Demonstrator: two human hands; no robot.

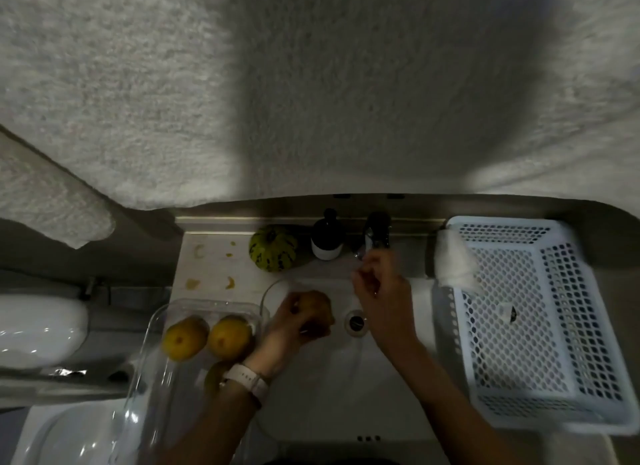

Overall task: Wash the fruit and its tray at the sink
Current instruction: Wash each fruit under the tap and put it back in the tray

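My left hand (298,320) grips a brownish-yellow fruit (320,307) over the white sink basin (325,392), just left of the drain (356,321). My right hand (375,284) reaches toward the dark faucet (376,232) with its fingers curled near the handle; whether it touches is unclear. A clear plastic tray (152,357) sits at the sink's left edge with two yellow fruits (183,338) (229,336) in it. A third fruit (214,378) is partly hidden behind my left wrist.
A green striped gourd (273,247) and a dark soap bottle (327,237) stand behind the basin. A white perforated basket (540,326) with a cloth (453,260) fills the right side. A toilet (38,326) lies to the left.
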